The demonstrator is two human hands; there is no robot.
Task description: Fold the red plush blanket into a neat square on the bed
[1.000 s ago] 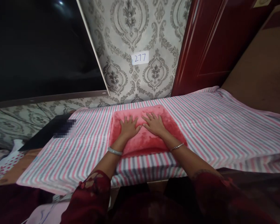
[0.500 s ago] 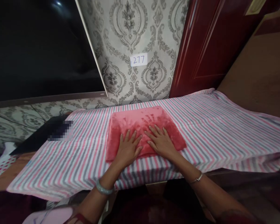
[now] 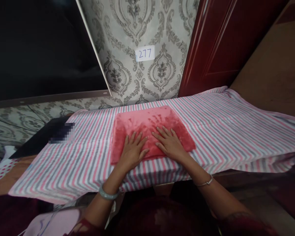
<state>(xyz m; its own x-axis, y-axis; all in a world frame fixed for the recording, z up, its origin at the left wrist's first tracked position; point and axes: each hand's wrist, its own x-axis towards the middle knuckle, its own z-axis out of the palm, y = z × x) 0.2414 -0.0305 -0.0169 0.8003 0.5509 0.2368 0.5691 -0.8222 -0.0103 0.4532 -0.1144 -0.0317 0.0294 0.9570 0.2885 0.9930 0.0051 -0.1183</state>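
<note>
A folded red plush cloth (image 3: 147, 114), roughly rectangular, lies flat in the middle of a striped tablecloth (image 3: 88, 157). Lighter and darker patches on its pile show finger-shaped marks. My left hand (image 3: 133, 149) rests flat on the near left part of the red cloth, fingers spread and pointing away from me. On its near right part lies my right hand (image 3: 169, 142), palm down with fingers apart. Neither hand grips the fabric. What is under the palms is hidden.
A large dark screen (image 3: 44, 49) stands at the back left. Behind the table is a patterned wall with a paper label (image 3: 145, 53) reading 277. A dark red door (image 3: 211, 42) and a brown panel (image 3: 270, 68) are on the right.
The view has tilted slightly downward, so the scene sits a little higher. Both hands stay flat on the red cloth, in nearly the same places.
</note>
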